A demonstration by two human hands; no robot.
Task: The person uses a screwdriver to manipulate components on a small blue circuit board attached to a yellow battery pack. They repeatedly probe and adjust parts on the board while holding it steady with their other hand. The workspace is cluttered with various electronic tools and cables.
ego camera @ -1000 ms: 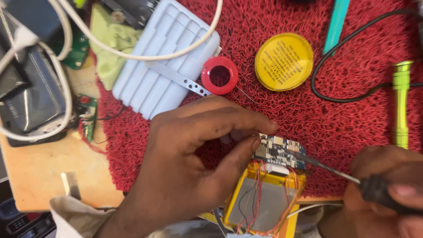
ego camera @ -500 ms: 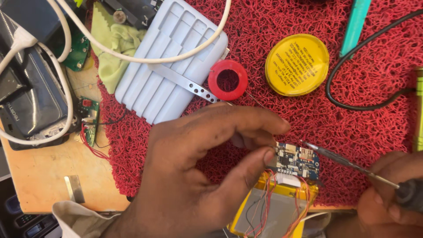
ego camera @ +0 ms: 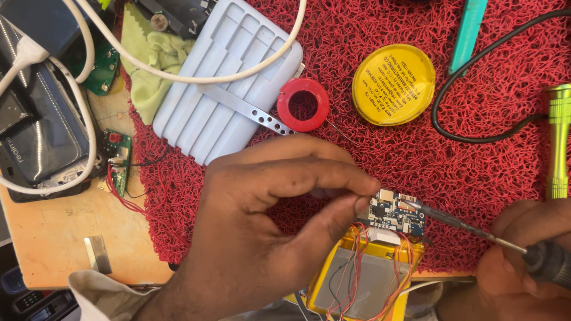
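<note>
lower centre of the frame: the left hand point(ego camera: 262, 232), fingers curled, pinches the left edge of a small blue circuit board point(ego camera: 395, 217) between thumb and forefinger. the board sits just above a yellow-taped battery pack point(ego camera: 363, 279) at the bottom edge, and thin red and orange wires point(ego camera: 357, 261) run from the board down over the pack. lower right corner: the right hand point(ego camera: 523, 267) is closed around the dark handle of a soldering iron point(ego camera: 476, 232), whose slim metal tip reaches left and touches the right side of the board. all of this rests on a red looped mat point(ego camera: 416, 154) covering the worktop point(ego camera: 53, 238), whose bare wood shows at lower left with a small metal strip point(ego camera: 98, 254) lying on it. middle left: a small green circuit board point(ego camera: 119, 160) with red wires lies at the mat's edge. centre: a red solder spool point(ego camera: 303, 104) lies on the mat, touching a perforated metal strip point(ego camera: 244, 108) that crosses a pale blue ribbed plastic shell point(ego camera: 226, 83). right of the spool: a round yellow tin point(ego camera: 392, 84). right edge: a green metal torch point(ego camera: 558, 139), beside a looping black cable point(ego camera: 476, 119). upper right: a teal tool handle point(ego camera: 468, 32). upper left: a pale green cloth point(ego camera: 148, 59), a white cable point(ego camera: 59, 107) and a dark device point(ego camera: 35, 125) under the cable.
</note>
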